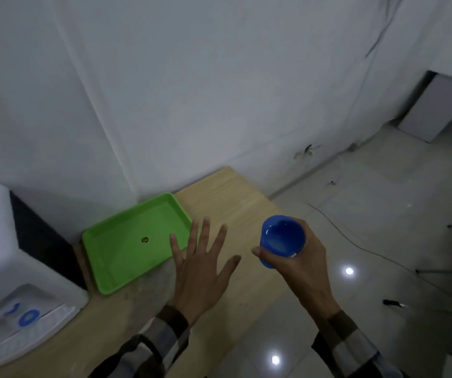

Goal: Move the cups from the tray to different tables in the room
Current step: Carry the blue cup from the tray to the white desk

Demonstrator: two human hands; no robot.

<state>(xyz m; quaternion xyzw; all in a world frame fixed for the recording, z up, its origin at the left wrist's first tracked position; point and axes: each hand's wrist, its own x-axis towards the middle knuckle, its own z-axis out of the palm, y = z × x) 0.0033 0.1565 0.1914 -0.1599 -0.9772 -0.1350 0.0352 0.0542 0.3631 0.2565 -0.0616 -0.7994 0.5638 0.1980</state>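
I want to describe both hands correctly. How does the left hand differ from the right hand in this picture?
The left hand is open with fingers spread; the right hand is closed around a blue cup. The left hand holds nothing and reaches over the edge of the green tray; the right hand is away from the tray, to its right. Both come out of checked sleeves.

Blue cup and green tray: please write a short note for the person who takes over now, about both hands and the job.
Right hand: closed around the blue cup, upright, held beyond the table's right edge, over the floor.
Left hand: empty, fingers spread, above the wooden table, at the right edge of the green tray.
Tray: at the wall on the table, no cups in it, only a small round mark in the middle.
Done: the tray has been cleared.
Left: set this cup on another table; none is visible in this view.
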